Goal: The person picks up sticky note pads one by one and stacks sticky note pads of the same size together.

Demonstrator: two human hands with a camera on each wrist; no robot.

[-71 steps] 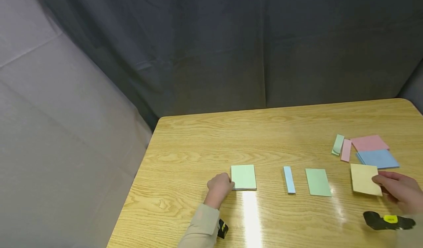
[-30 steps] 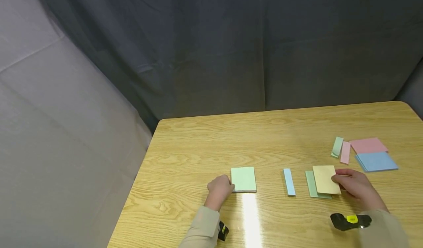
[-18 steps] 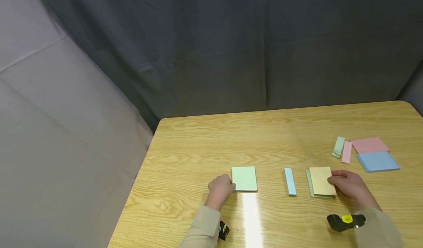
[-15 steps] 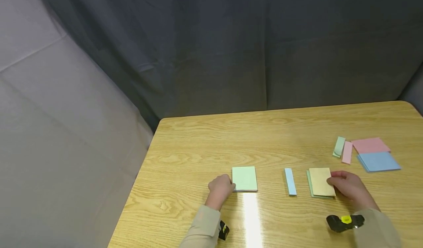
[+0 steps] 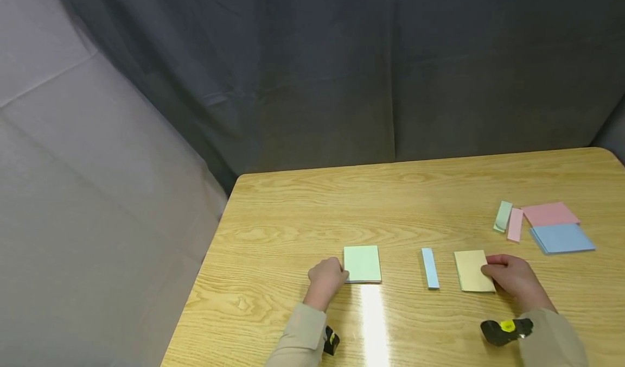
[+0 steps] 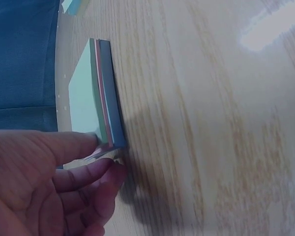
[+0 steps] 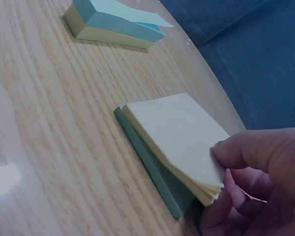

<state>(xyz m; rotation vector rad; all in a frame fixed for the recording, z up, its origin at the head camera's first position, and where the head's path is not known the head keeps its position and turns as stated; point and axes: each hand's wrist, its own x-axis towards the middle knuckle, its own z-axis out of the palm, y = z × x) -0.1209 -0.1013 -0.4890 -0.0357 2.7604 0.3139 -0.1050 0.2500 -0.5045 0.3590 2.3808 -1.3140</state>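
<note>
Yellow pad (image 5: 471, 271) has come across from 3 o'clock, we note, and now tops the green pad (image 7: 164, 182), its held edge slightly raised, our right grip (image 5: 514, 280) pinching it at 3 o'clock. Our left grip (image 5: 325, 277) pinches a pale-green-topped stack (image 5: 362, 264) by its 7 o'clock corner. Between, on the surface (image 5: 342, 209), we log a blue strip (image 5: 430, 268), the yellow pad's 9 o'clock.

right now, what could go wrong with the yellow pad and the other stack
The yellow pad is tilted over the green pad, so it may settle off-square. Its sheets look spread at the corner the right hand pinches, so a few could crease. The left hand touches the light green-topped stack, so a nudge might shift its layers.
</note>
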